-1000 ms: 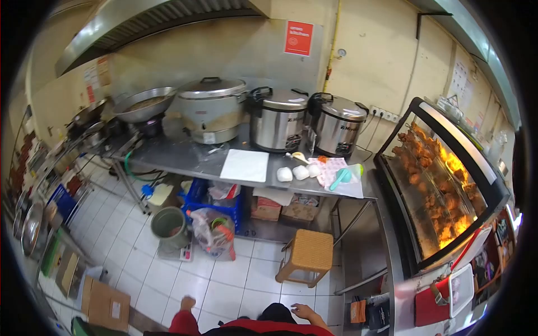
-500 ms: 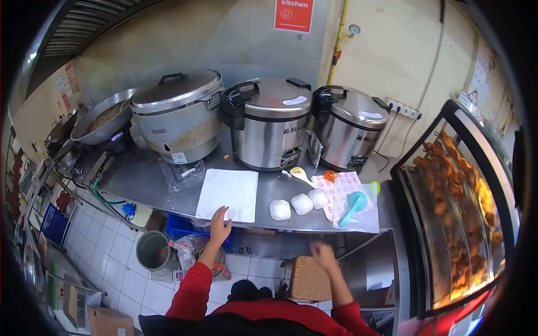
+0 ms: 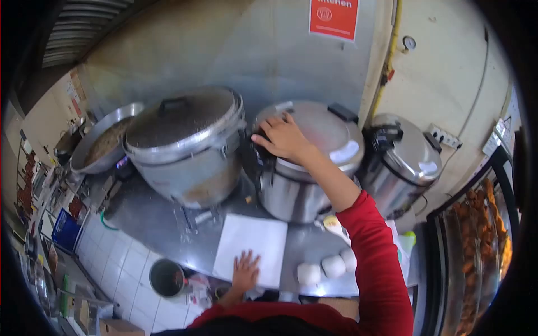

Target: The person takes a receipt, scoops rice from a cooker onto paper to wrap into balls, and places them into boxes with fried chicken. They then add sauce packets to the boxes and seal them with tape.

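My right hand is on the left side of the middle rice cooker's steel lid, its fingers bent over the black lid handle, which it mostly hides. That lid is down. My left hand lies with fingers spread on a stack of white paper sheets at the counter's front edge. Right of the paper, several white rounded rice portions sit in a row, partly behind my right sleeve. A pale spoon rests at the foot of the cooker.
A large lidded pot and a wide metal pan stand to the left. Another rice cooker is on the right, before a glass cabinet of fried food. A bucket stands on the tiled floor below.
My right hand has risen from below the counter edge to the middle cooker's lid. My left hand now lies flatter on the paper. The view has shifted closer and to the left.
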A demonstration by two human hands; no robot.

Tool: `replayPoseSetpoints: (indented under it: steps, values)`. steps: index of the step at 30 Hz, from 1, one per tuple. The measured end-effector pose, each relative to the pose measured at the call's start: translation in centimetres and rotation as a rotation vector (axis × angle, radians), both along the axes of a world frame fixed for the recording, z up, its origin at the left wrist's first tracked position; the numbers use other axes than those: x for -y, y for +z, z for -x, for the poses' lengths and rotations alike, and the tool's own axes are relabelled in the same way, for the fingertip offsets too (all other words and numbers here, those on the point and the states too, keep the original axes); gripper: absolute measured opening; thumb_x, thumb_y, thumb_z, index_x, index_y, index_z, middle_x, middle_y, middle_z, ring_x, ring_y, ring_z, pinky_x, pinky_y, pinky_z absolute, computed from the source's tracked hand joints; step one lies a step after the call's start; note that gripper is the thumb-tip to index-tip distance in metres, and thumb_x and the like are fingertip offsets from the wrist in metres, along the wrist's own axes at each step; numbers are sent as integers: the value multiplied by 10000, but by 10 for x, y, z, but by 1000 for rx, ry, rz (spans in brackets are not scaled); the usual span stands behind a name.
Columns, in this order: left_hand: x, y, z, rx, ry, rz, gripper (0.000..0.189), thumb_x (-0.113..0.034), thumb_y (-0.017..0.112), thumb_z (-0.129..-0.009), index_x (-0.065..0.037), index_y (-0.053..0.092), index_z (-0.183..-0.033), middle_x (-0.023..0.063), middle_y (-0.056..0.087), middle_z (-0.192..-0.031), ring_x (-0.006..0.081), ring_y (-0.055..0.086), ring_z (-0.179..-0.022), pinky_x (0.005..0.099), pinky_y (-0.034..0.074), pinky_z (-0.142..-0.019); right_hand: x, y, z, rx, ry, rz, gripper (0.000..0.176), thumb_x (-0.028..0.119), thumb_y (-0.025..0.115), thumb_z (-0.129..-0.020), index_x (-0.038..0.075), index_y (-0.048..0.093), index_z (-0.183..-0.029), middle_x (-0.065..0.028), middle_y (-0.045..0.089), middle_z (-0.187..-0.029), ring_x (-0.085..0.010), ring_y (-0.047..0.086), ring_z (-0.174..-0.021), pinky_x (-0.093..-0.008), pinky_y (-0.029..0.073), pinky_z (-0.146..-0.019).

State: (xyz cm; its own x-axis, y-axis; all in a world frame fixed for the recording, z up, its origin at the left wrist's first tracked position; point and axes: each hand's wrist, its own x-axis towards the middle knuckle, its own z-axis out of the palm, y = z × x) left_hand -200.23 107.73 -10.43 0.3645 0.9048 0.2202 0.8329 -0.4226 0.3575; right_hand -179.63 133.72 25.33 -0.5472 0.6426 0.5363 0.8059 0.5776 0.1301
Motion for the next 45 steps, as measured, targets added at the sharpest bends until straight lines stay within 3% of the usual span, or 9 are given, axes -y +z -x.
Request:
replayPoseSetpoints:
  steps: [3,4,8,16,19,28,32,35,45]
  values:
    - [-8,1,-2,36,24,-8,531,-340,488,-868,-210,405,-1376,138,295,-1460,356,230,-1360,565,156,-1079,-22,55,8,90,-86,520,672,639,542,-770,-10,672,-889,-182,641,-836,-316,620,-864,-376,470,-799]
    - [-7,6,-4,34,33,7,534,-343,491,-866,-213,405,-1377,140,304,-1455,355,236,-1358,564,153,-1080,-45,52,4,30,5,699,710,688,617,-667,-19,675,-694,-173,624,-664,-300,612,-650,-397,468,-631]
    - [-4,15,-3,45,46,76,543,-347,503,-854,-218,410,-1373,144,321,-1446,349,253,-1352,558,137,-1087,-49,53,-3,-47,168,758,687,667,613,-693,-17,654,-652,-166,611,-637,-281,605,-627,-404,447,-607]
    - [-11,24,-10,36,84,163,513,-359,532,-821,-191,461,-1300,163,347,-1424,382,292,-1328,607,190,-1049,-57,70,-4,139,101,950,678,669,590,-718,10,585,-557,-107,537,-506,-242,576,-517,-364,438,-533]
    - [-10,-11,-10,2,85,0,554,-355,508,-878,-148,387,-1377,169,280,-1461,378,233,-1356,606,180,-1054,-61,63,-9,111,128,936,730,703,597,-687,-25,651,-654,-147,595,-601,-271,607,-614,-371,454,-598]
    - [-12,8,-16,-79,67,-60,526,-387,462,-887,-104,439,-1329,200,303,-1441,379,254,-1345,607,181,-1044,-66,61,-9,87,197,920,708,685,593,-702,-16,628,-606,-148,589,-585,-292,620,-618,-396,464,-589]
    - [-11,21,-15,-154,33,116,548,-418,453,-879,-109,432,-1332,190,292,-1450,382,229,-1354,612,138,-1054,-66,50,-14,-9,244,866,732,710,577,-701,-13,642,-608,-153,586,-576,-298,623,-621,-394,472,-593]
    - [-12,27,-18,-180,37,142,559,-423,448,-879,-111,419,-1342,187,273,-1459,374,206,-1364,612,127,-1058,-66,51,-13,-6,217,892,627,633,633,-699,9,640,-643,-124,620,-626,-278,641,-655,-385,476,-609]
    - [-12,33,-21,-227,72,85,534,-239,556,-804,-125,450,-1315,170,331,-1428,363,253,-1345,575,173,-1066,-70,47,-16,-48,326,862,744,704,575,-711,-8,547,-501,-122,498,-478,-279,572,-531,-399,432,-546]
